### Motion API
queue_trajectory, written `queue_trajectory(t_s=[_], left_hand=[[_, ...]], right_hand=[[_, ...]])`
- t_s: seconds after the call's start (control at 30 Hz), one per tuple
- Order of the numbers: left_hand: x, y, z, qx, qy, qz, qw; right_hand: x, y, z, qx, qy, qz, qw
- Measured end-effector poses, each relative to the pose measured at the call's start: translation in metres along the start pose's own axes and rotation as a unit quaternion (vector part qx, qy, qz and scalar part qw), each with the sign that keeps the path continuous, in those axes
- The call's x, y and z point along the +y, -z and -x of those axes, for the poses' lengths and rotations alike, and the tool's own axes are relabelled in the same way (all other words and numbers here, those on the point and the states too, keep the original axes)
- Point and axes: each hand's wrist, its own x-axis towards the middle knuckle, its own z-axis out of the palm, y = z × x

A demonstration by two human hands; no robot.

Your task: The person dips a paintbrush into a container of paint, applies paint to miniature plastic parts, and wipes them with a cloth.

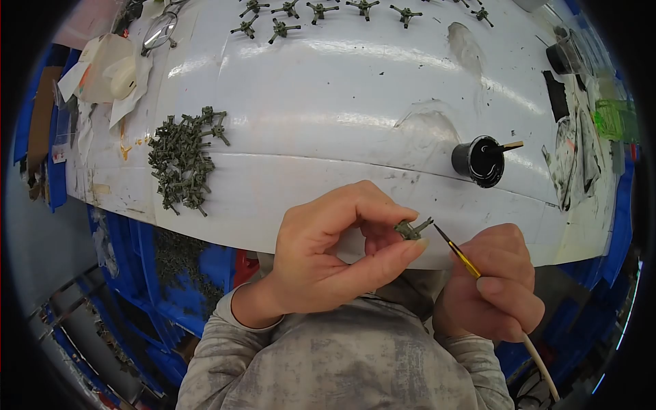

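Between thumb and fingertips, my left hand (324, 253) pinches a small dark green toy gun piece (410, 231) with a thin barrel-like arm pointing right. My right hand (495, 277) is closed around a thin paintbrush (467, 262) with a gold-coloured collar and a pale handle. The dark brush tip is at the end of that arm; I cannot tell whether they touch. Beyond my right hand stands a black cup (466, 160) of glossy black paint with a wooden stick in it. A pile of similar green pieces (181, 164) lies on the table to the left.
More green pieces (320, 12) stand spaced out along the far side of the white table (307, 89). Glasses (161, 33) and stained paper (102, 68) lie at the far left. A paint-smeared cloth (574, 160) lies at the right edge. Blue bins (219, 266) sit below the table.
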Motion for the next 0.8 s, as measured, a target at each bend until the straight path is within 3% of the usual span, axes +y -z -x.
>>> queue_trajectory(t_s=[0.8], left_hand=[[0.0039,0.0035,0.0018,-0.022,0.036,-0.006,0.999]], right_hand=[[-0.0024,0.0047,0.0005,-0.037,-0.014,0.022,0.999]])
